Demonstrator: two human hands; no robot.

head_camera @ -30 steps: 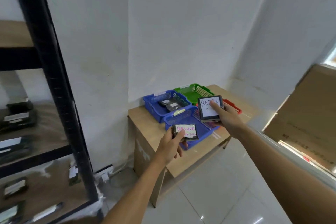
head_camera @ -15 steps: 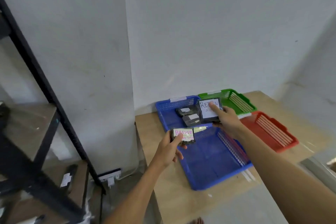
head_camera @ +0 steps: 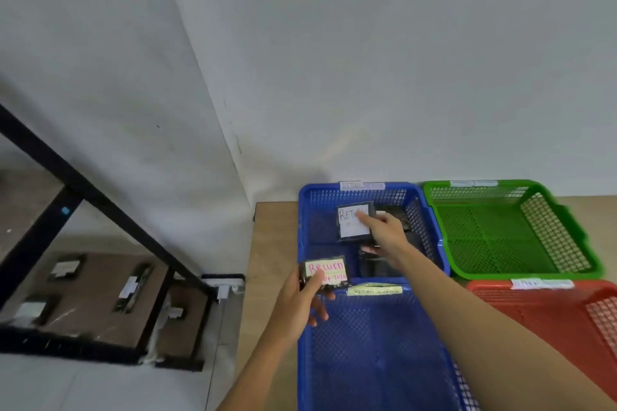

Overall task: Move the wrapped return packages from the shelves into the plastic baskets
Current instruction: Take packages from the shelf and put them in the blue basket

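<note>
Two packages up: my right hand (head_camera: 384, 232) pinches the white-labelled package (head_camera: 354, 222), my left hand (head_camera: 305, 294) pinches the pink-labelled package (head_camera: 325, 272) at the basket rim (head_camera: 334, 292) beneath; it could drop outside.

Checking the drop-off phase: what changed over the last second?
The right hand carried its white-labelled package forward, now low over the far blue basket beside the packages already there. The left hand still grips the pink-labelled package at the near blue basket's far-left corner. Nothing released; baskets unmoved.
</note>
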